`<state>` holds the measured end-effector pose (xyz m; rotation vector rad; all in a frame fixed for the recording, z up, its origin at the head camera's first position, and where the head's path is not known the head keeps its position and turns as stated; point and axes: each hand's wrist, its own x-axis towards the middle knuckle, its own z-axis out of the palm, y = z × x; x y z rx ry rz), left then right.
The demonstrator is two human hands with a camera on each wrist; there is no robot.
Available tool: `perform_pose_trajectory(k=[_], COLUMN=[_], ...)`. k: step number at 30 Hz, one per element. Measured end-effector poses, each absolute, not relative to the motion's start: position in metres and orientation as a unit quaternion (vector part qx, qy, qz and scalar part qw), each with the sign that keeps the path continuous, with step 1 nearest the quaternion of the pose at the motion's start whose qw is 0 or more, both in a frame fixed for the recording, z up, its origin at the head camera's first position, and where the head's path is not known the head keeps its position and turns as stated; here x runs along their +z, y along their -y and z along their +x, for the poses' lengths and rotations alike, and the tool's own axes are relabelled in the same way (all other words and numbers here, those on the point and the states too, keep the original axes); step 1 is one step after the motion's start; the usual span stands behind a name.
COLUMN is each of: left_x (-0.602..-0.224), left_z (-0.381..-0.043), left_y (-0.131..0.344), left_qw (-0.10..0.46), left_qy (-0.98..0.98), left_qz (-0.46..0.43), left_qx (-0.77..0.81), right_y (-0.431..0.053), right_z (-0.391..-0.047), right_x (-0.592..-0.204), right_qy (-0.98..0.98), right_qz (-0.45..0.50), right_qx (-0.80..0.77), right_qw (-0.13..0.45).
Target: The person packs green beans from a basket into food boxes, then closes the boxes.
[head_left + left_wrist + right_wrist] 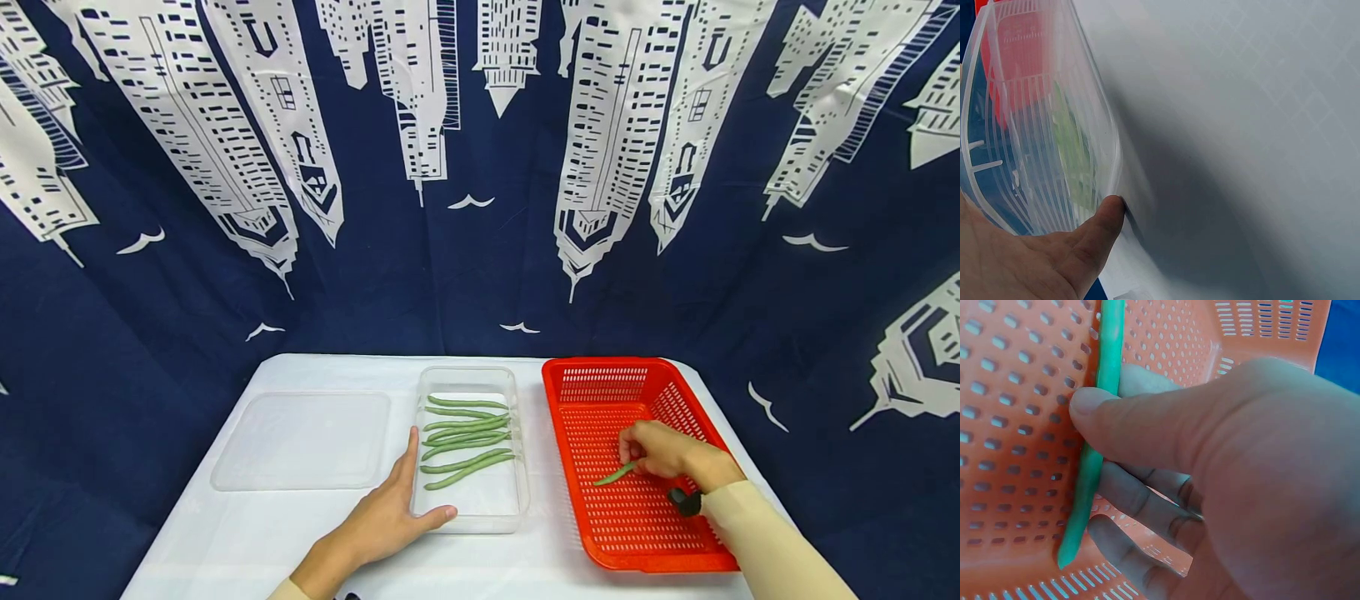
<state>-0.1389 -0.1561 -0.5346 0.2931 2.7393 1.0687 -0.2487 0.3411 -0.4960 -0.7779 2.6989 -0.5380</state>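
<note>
Inside the red basket (pixel 600 533), my right hand (pixel 660 450) pinches a green bean (pixel 615 476) between thumb and fingers. The right wrist view has the bean (pixel 1088 472) lying along the fingers, over the basket's perforated surface. My left hand (pixel 386 518) rests against the near left corner of a clear plastic container (pixel 487 524), fingers straight along its left side and thumb at its front. The thumb (pixel 1100 228) touches the container's rim in the left wrist view. Several green beans (pixel 467 433) lie roughly crosswise in the container.
A translucent flat lid (pixel 300 442) lies left of the container on the white table (pixel 300 508). The basket stands at the right side of the table. Behind hangs a dark blue cloth (pixel 420 275) printed with white buildings.
</note>
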Motion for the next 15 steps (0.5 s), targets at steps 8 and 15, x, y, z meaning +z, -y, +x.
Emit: perform_pose_trajectory(k=[8, 15], left_x=[-0.5350, -0.5359], left_z=[-0.1381, -0.1387], left_y=[0.1553, 0.1560], left_qw=[0.087, 0.084], left_qy=[-0.925, -0.925], left_qz=[0.101, 0.104], left_qx=[0.356, 0.356], right_y=[-0.3394, -0.3345], right_z=[-0.2471, -0.2458], right_x=[-0.4944, -0.4872], right_qy=[-0.933, -0.934], right_qz=[-0.275, -0.284], right_qx=[-0.197, -0.192], right_qw=[0.126, 0.105])
